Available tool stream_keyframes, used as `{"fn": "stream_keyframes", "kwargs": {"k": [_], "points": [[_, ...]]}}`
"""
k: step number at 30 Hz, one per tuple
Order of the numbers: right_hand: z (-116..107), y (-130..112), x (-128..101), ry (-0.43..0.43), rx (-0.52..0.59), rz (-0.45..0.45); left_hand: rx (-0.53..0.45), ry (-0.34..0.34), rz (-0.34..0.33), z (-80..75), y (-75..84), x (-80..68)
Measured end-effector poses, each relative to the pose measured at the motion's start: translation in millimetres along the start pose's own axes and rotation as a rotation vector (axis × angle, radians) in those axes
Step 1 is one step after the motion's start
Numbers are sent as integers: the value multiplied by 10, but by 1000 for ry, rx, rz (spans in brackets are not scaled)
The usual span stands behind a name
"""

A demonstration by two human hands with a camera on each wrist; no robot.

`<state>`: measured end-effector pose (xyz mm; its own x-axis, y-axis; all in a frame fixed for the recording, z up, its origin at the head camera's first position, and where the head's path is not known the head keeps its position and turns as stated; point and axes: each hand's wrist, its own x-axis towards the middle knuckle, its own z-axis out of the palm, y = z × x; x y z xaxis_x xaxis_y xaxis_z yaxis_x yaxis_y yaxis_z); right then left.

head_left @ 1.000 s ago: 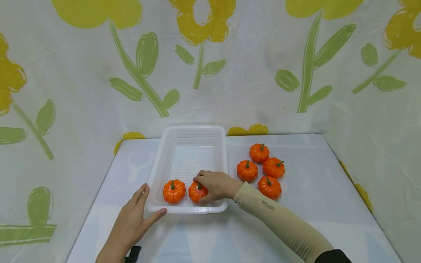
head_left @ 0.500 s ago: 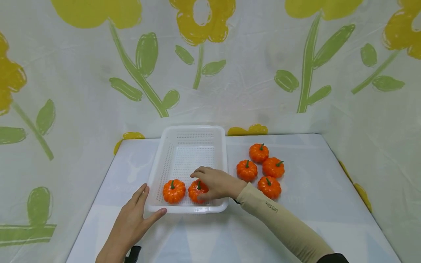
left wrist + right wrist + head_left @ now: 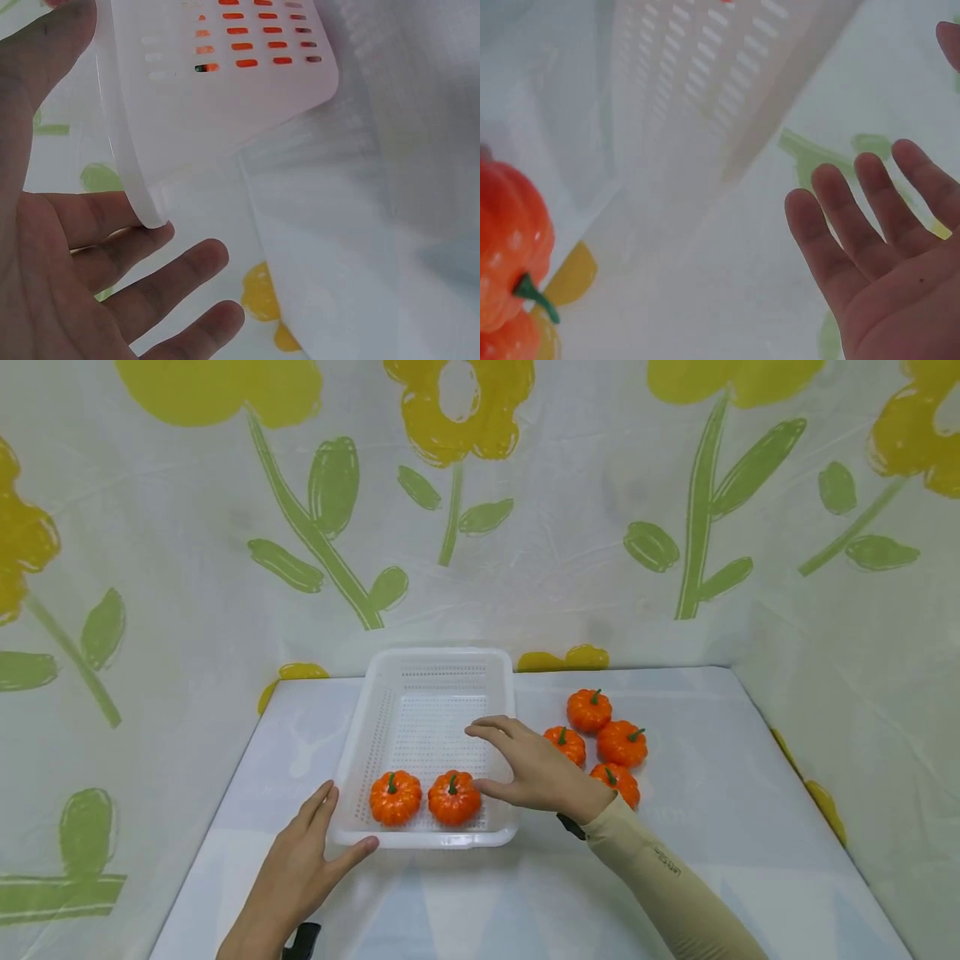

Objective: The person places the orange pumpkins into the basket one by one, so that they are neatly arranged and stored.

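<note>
Basket point(image 3: 427, 841), white and perforated, sits on the pale tabletop point(image 3: 420, 902), its long sides running away from me. Two orange pumpkins at its near end, side by side, green stems up: left pumpkin point(image 3: 395, 797), right pumpkin point(image 3: 454, 799), a slim gap between them. Far part of the basket floor bare. My left hand point(image 3: 292, 860) is at the near left corner, thumb at the near rim, fingers loosely extended along the left side, spread and not curled round it; fingertips meet the rim in the left wrist view, where orange shows through the slots. My right hand point(image 3: 536, 768) is held over the basket's right rim, palm hollow, fingers apart, nothing in it. Thumb tip lies just beside the right pumpkin; whether it touches, I cannot tell. Beyond that hand, four more pumpkins grouped close on the tabletop, right of the basket: far pumpkin point(image 3: 588, 711), outer pumpkin point(image 3: 622, 743), inner pumpkin point(image 3: 570, 745) and near pumpkin point(image 3: 624, 783), the last two partly covered by my hand. Tan sleeve point(image 3: 667, 877) on my right forearm, dark band point(image 3: 302, 939) at my left wrist. Backdrop point(image 3: 555, 568) pale, printed with yellow flowers.
</note>
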<state>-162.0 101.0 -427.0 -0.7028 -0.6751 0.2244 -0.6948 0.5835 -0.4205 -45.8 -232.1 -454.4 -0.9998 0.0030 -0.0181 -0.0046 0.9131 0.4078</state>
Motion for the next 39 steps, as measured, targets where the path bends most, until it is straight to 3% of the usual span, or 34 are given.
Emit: {"fn": "stream_keyframes", "kwargs": {"k": [9, 14, 24, 39], "points": [[-214, 148, -410, 188, 56, 96, -10, -10, -11, 8, -27, -1], [-282, 295, -735, 256, 58, 180, -22, 11, 18, 32, -28, -11], [-206, 665, -1341, 269, -17, 331, -27, 30, 40, 19, -32, -17], [6, 835, -1556, 211, -15, 514, -26, 25, 28, 21, -46, -33]]}}
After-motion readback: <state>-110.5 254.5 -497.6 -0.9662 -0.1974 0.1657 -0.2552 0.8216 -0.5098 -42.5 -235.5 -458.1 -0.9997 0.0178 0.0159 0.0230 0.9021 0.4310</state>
